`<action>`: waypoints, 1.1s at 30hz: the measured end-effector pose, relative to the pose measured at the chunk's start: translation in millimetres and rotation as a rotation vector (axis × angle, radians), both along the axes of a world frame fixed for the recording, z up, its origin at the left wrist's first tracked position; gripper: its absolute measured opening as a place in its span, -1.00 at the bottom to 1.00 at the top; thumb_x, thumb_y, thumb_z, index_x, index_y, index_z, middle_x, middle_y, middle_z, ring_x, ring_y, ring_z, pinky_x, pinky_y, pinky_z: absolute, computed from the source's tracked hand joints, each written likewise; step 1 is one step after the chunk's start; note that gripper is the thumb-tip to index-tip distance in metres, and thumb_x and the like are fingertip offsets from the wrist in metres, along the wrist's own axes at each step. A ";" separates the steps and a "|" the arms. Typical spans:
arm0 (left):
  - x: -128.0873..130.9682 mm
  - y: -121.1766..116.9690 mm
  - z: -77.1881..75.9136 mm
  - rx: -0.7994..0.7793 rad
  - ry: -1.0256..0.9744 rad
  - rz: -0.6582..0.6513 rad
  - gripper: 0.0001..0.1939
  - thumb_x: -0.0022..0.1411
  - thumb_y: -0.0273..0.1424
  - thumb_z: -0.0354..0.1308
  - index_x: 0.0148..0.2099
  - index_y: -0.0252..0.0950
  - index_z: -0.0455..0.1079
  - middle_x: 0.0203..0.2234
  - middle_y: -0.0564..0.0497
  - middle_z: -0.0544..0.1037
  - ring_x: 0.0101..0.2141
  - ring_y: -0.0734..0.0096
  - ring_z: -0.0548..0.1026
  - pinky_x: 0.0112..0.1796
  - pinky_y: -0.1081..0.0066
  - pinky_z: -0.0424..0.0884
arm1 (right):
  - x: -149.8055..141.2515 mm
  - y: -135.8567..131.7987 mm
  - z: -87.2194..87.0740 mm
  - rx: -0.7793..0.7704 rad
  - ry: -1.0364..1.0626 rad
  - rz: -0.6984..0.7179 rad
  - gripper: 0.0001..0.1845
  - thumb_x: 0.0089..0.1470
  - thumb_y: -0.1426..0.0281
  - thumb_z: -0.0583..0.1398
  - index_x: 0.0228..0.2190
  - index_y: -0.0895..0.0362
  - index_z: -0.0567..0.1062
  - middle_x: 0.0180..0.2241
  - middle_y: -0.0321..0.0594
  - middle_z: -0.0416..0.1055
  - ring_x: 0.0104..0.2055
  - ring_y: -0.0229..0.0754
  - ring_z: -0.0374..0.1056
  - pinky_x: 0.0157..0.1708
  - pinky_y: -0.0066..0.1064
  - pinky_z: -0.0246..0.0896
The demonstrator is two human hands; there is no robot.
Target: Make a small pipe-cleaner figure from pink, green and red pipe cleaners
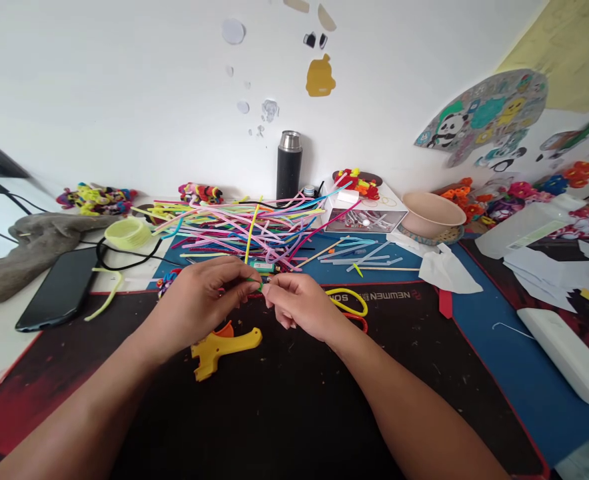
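Note:
My left hand (207, 297) and my right hand (297, 303) meet above the dark desk mat (294, 413). Between their pinched fingertips sits a small green piece (261, 287), mostly covered; it looks like a bit of pipe cleaner. A yellow pipe cleaner (251, 233) stands up behind my left fingers, and whether it joins the green piece is hidden. Below my left hand lies a yellow gun-shaped tool (232, 343) with an orange part, like a glue gun. Beyond the fingers spreads a pile of coloured pipe cleaners (234, 227).
A black flask (289, 167) stands against the wall, beside a white box (367, 217) and a pink bowl (432, 215). Left are a phone (57, 290) and a pale green roll (127, 233). Right lie crumpled paper (449, 270), a yellow loop (354, 303) and a white device (567, 357).

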State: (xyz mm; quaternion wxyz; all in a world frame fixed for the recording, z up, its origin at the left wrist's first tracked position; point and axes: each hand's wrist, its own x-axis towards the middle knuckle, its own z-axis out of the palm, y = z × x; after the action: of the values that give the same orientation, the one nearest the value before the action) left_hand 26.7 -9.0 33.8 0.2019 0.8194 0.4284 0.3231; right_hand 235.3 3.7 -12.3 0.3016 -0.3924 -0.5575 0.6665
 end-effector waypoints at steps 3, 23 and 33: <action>6.3 -3.7 -5.6 0.172 0.100 -0.030 -0.74 0.49 -0.43 0.07 -0.09 -0.24 0.62 -0.31 -0.05 0.66 -0.33 0.29 0.60 -0.30 0.40 0.44 | -4.3 -1.0 -7.1 -0.033 0.033 -0.044 -0.70 0.20 0.29 0.28 -0.51 0.07 0.35 -0.73 -0.51 0.20 -0.71 -0.38 0.12 -0.66 -0.52 -0.09; -3.5 7.7 -2.8 -0.679 -0.600 0.091 -0.67 0.19 -0.12 0.52 -0.21 -0.28 0.65 -0.47 -0.01 0.65 -0.47 0.40 0.57 -0.42 0.48 0.55 | 4.3 -0.7 8.7 -0.013 0.203 0.012 -0.55 0.24 -0.03 0.33 -0.27 0.14 0.56 -0.60 -0.44 0.36 -0.67 -0.38 0.20 -0.68 -0.51 -0.04; -2.4 4.5 6.8 -0.652 -0.473 -0.031 -0.70 0.18 -0.13 0.52 -0.24 -0.25 0.69 -0.49 0.00 0.65 -0.47 0.41 0.57 -0.45 0.54 0.54 | 3.2 -0.9 12.0 -0.026 0.242 0.068 -0.50 0.14 -0.06 0.41 -0.41 0.12 0.52 -0.65 -0.45 0.35 -0.67 -0.37 0.20 -0.68 -0.52 -0.01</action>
State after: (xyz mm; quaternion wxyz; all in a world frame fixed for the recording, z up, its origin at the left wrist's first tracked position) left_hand 24.3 -4.6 40.6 0.5491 0.6219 0.4377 0.3467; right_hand 238.5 2.8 -0.4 0.3388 -0.2938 -0.5215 0.7259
